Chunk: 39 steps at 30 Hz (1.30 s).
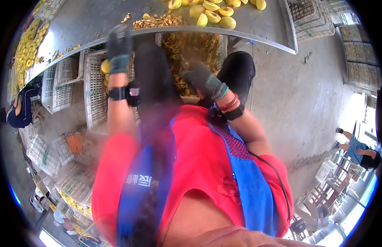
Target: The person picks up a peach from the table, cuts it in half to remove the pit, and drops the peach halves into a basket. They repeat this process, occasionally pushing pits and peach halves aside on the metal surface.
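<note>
My left hand (119,47), in a dark glove with a teal-grey cuff, is stretched forward at the edge of the metal table (92,29). Motion smears its fingers. Just below it, yellow fruit (105,68) sits in a white plastic crate (95,86). My right hand (201,77), in a grey glove with a green-trimmed cuff, hangs between my knees with curled fingers. Under it a crate of brownish-yellow fruit scraps (191,45) stands partly beneath the table. I cannot tell what the right fingers hold.
Halved yellow fruit (213,16) and a heap of small brown pieces (158,21) lie on the table. More fruit (28,45) is piled at far left. Stacked crates (310,18) stand at right. One person (22,109) bends at left; another (359,152) is at far right.
</note>
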Each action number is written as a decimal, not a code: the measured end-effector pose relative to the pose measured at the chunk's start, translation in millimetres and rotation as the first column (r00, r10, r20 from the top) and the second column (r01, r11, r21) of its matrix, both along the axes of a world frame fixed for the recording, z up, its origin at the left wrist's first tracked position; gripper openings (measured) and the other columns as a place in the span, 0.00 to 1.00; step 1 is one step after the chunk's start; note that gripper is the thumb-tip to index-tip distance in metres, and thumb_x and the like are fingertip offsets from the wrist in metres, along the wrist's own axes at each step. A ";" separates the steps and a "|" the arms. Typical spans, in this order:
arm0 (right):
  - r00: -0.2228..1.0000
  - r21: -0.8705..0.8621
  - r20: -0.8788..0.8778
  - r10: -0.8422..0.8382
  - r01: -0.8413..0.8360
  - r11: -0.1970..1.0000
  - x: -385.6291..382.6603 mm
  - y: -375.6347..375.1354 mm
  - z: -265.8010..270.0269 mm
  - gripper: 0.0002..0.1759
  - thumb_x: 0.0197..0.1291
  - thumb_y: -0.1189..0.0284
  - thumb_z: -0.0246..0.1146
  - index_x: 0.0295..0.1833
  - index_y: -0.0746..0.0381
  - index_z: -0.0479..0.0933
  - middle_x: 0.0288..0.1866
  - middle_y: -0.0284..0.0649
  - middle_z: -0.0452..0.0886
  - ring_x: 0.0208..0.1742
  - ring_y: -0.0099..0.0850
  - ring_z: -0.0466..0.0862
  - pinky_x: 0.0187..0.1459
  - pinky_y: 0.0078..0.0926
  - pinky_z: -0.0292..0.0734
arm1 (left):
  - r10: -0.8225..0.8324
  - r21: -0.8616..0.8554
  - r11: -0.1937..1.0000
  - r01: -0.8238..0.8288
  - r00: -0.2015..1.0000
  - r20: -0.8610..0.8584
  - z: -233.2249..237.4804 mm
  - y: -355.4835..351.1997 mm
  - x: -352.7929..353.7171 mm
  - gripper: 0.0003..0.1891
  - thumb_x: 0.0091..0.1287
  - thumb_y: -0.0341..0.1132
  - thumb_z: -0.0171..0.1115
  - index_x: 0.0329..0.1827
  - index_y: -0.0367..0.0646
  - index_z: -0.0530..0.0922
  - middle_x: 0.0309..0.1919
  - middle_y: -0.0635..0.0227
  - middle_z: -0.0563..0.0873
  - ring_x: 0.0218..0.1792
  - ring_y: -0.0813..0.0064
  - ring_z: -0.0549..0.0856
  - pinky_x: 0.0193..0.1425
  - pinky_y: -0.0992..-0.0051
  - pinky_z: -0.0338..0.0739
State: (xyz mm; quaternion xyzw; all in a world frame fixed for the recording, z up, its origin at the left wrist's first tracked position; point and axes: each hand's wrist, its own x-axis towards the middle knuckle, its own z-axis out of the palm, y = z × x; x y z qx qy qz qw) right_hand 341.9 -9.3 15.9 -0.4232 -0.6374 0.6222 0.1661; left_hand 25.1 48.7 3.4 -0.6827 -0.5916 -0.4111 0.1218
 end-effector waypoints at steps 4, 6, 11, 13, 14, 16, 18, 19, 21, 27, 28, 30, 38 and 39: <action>0.977 -0.342 -0.045 -0.209 0.182 0.922 -1.7 -2.4 20.7 0.13 0.58 0.69 0.60 0.29 0.68 0.71 0.17 0.37 0.74 0.14 0.27 0.75 0.16 0.28 0.69 | -0.030 -0.543 0.832 0.117 0.986 0.166 -5.8 56.1 119.3 0.28 0.59 0.61 0.57 0.48 0.44 0.81 0.48 0.54 0.83 0.51 0.55 0.82 0.58 0.62 0.73; 0.972 -0.296 -0.087 -0.218 0.184 0.937 8.9 0.0 15.6 0.11 0.59 0.70 0.60 0.30 0.67 0.71 0.17 0.36 0.73 0.14 0.26 0.75 0.16 0.26 0.68 | -0.138 -0.581 0.797 0.164 0.986 0.088 -19.9 83.3 159.1 0.30 0.56 0.63 0.58 0.47 0.45 0.82 0.46 0.56 0.85 0.49 0.57 0.83 0.55 0.62 0.75; 0.889 -0.305 -0.197 -0.413 0.345 0.888 28.9 -8.4 0.7 0.08 0.59 0.72 0.61 0.33 0.67 0.72 0.18 0.35 0.73 0.14 0.24 0.73 0.15 0.24 0.66 | -0.131 -0.731 0.679 0.063 0.991 -0.037 -33.3 111.3 196.2 0.30 0.57 0.63 0.56 0.45 0.43 0.81 0.40 0.54 0.86 0.43 0.54 0.84 0.49 0.59 0.77; 0.843 -0.393 -0.218 -0.492 0.385 0.835 33.8 -6.6 -1.0 0.07 0.59 0.73 0.61 0.34 0.66 0.72 0.17 0.34 0.72 0.14 0.23 0.72 0.15 0.23 0.66 | -0.076 -0.748 0.659 0.075 0.997 0.032 -25.9 111.1 193.2 0.31 0.56 0.64 0.56 0.44 0.42 0.81 0.40 0.53 0.85 0.43 0.53 0.84 0.49 0.59 0.77; 0.797 -0.459 -0.243 -0.554 0.408 0.789 34.5 -5.5 -8.2 0.07 0.59 0.73 0.61 0.34 0.66 0.72 0.17 0.34 0.72 0.14 0.23 0.72 0.15 0.23 0.66 | -0.099 -0.661 0.737 0.143 0.990 0.104 -43.6 115.5 186.0 0.31 0.59 0.61 0.57 0.47 0.39 0.80 0.38 0.54 0.86 0.40 0.54 0.85 0.47 0.62 0.78; 0.751 -0.450 -0.269 -0.602 0.455 0.768 33.4 -4.3 -0.4 0.07 0.60 0.73 0.60 0.35 0.65 0.72 0.17 0.34 0.71 0.14 0.23 0.71 0.15 0.22 0.66 | -0.224 -0.500 0.777 0.384 0.909 0.351 -37.1 101.2 171.7 0.27 0.62 0.55 0.58 0.51 0.38 0.77 0.42 0.55 0.85 0.44 0.56 0.84 0.49 0.64 0.77; 0.767 -0.295 -0.280 -0.578 0.504 0.812 33.4 -1.1 27.1 0.07 0.62 0.71 0.59 0.35 0.64 0.72 0.17 0.34 0.71 0.14 0.24 0.72 0.16 0.22 0.66 | -0.366 -0.312 0.782 0.539 0.803 0.471 -19.4 71.9 162.7 0.24 0.65 0.48 0.58 0.56 0.38 0.74 0.46 0.55 0.83 0.48 0.58 0.83 0.53 0.66 0.76; 0.746 -0.302 -0.308 -0.590 0.512 0.804 33.5 2.7 28.3 0.09 0.63 0.69 0.57 0.35 0.64 0.72 0.17 0.35 0.72 0.14 0.24 0.72 0.15 0.22 0.65 | -0.442 -0.224 0.774 0.593 0.758 0.479 0.4 50.5 160.4 0.23 0.67 0.45 0.58 0.58 0.38 0.72 0.49 0.55 0.82 0.51 0.59 0.82 0.55 0.66 0.74; 0.701 -0.315 -0.360 -0.616 0.530 0.787 34.9 13.9 29.0 0.12 0.65 0.65 0.55 0.35 0.63 0.72 0.17 0.35 0.72 0.13 0.24 0.71 0.15 0.22 0.65 | -0.584 -0.113 0.721 0.684 0.687 0.431 27.6 23.4 156.0 0.21 0.68 0.40 0.58 0.61 0.39 0.70 0.53 0.55 0.79 0.56 0.59 0.78 0.60 0.66 0.72; 0.714 -0.299 -0.385 -0.585 0.503 0.811 34.5 18.1 48.0 0.17 0.65 0.60 0.53 0.40 0.65 0.74 0.18 0.35 0.71 0.15 0.24 0.72 0.17 0.18 0.66 | -0.720 -0.172 0.656 0.735 0.678 0.148 53.3 -19.9 146.9 0.21 0.67 0.35 0.59 0.62 0.41 0.70 0.59 0.57 0.76 0.62 0.57 0.73 0.68 0.64 0.65; 0.712 -0.267 -0.409 -0.571 0.504 0.821 33.8 16.8 47.5 0.17 0.65 0.60 0.53 0.41 0.65 0.74 0.19 0.35 0.72 0.16 0.23 0.73 0.17 0.18 0.66 | -0.700 -0.150 0.657 0.739 0.672 0.242 48.0 -24.2 145.6 0.23 0.65 0.37 0.61 0.62 0.39 0.70 0.59 0.57 0.76 0.63 0.61 0.72 0.68 0.67 0.65; 0.703 -0.257 -0.432 -0.565 0.505 0.824 31.1 13.6 50.6 0.16 0.65 0.61 0.55 0.43 0.65 0.74 0.20 0.35 0.73 0.16 0.23 0.73 0.17 0.18 0.66 | -0.559 -0.051 0.676 0.735 0.557 0.614 44.0 -32.8 152.1 0.25 0.65 0.37 0.62 0.63 0.38 0.70 0.57 0.58 0.76 0.62 0.65 0.73 0.67 0.69 0.65; 0.638 -0.123 -0.499 -0.587 0.618 0.776 12.2 9.4 51.4 0.07 0.61 0.76 0.59 0.45 0.63 0.74 0.28 0.31 0.77 0.24 0.19 0.76 0.23 0.16 0.72 | -0.179 -0.279 0.650 0.707 0.499 0.848 82.0 -46.5 166.2 0.27 0.64 0.35 0.62 0.64 0.34 0.67 0.55 0.61 0.76 0.56 0.74 0.74 0.63 0.73 0.69; 0.670 -0.107 -0.451 -0.589 0.615 0.781 13.6 8.1 52.3 0.07 0.61 0.76 0.59 0.45 0.63 0.74 0.28 0.31 0.77 0.25 0.18 0.76 0.24 0.16 0.72 | -0.241 -0.236 0.708 0.665 0.542 0.805 63.7 -42.8 164.6 0.27 0.64 0.35 0.62 0.64 0.34 0.67 0.55 0.61 0.76 0.56 0.74 0.75 0.62 0.73 0.70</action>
